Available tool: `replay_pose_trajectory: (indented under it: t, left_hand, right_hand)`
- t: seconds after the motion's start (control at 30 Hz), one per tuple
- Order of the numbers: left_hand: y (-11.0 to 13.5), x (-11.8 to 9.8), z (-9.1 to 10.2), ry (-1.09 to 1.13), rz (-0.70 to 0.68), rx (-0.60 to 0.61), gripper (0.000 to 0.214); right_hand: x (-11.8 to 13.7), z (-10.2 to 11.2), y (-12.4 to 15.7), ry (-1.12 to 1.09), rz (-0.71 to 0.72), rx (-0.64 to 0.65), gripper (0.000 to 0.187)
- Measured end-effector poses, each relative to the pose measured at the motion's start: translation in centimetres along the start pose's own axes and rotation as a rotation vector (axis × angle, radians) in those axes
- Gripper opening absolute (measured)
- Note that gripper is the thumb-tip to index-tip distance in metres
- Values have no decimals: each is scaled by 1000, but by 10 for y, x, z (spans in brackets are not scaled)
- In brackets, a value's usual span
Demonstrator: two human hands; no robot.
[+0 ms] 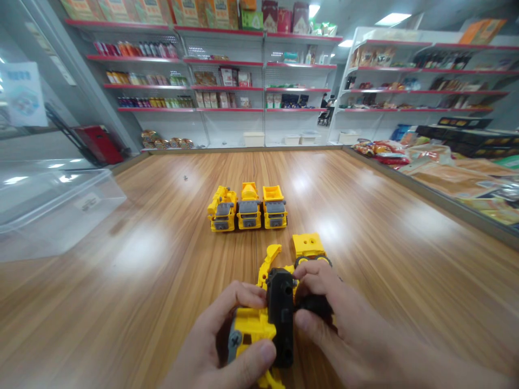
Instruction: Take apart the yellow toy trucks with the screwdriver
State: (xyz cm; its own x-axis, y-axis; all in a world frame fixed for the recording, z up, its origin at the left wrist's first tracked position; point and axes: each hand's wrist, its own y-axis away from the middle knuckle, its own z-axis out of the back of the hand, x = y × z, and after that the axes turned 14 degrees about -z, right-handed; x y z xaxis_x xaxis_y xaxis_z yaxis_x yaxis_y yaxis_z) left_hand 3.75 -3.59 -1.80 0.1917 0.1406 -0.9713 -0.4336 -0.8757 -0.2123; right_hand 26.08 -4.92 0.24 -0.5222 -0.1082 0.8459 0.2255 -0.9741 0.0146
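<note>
My left hand (227,335) is closed around a yellow toy digger (253,324), tilted on its side so its black underside (280,316) faces right. A grey cross-head screw (234,339) shows on its near left side. A yellow digger arm (268,262) sticks up behind the underside. My right hand (332,319) pinches a dark black part (314,305) close to the underside; fingers hide much of it, and I cannot tell whether the two touch. Just beyond my right fingers lies a yellow piece (308,244) with two holes and black-and-yellow wheels.
Three yellow toy trucks, a crane truck (222,210), a mixer truck (248,208) and a dump truck (274,208), stand in a row on the wooden table (162,302). A clear plastic bin (60,216) is at left. Packaged goods (446,162) lie at right; stocked shelves (227,64) stand behind.
</note>
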Motion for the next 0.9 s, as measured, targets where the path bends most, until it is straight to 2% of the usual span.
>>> replay_pose_trajectory:
  t: [0.1, 0.17, 0.27, 0.33, 0.47, 0.67, 0.8, 0.9]
  left_hand:
    - [1, 0, 0, -31, -19, -16, 23]
    - [1, 1, 0, -41, -23, -41, 24]
    - [0, 3, 1, -47, -13, -26, 25]
    - [0, 3, 3, -46, -2, 2, 25]
    - [-1, 3, 4, -17, 25, 67, 23]
    - [1, 5, -2, 66, 22, -33, 27]
    - [2, 7, -2, 67, 45, -26, 28]
    - [1, 7, 1, 53, 39, 26, 26]
  right_hand:
    - [6, 4, 0, 24, 22, 49, 33]
    - [9, 5, 1, 57, 46, 1, 32]
    - [10, 3, 2, 67, 58, -54, 40]
    - [10, 2, 2, 42, 38, -16, 45]
    - [13, 1, 1, -25, -30, 65, 38]
    - [12, -1, 0, -46, -15, 13, 42]
    - [8, -2, 1, -49, -8, 50, 40]
    - [4, -3, 1, -19, 10, 2, 42]
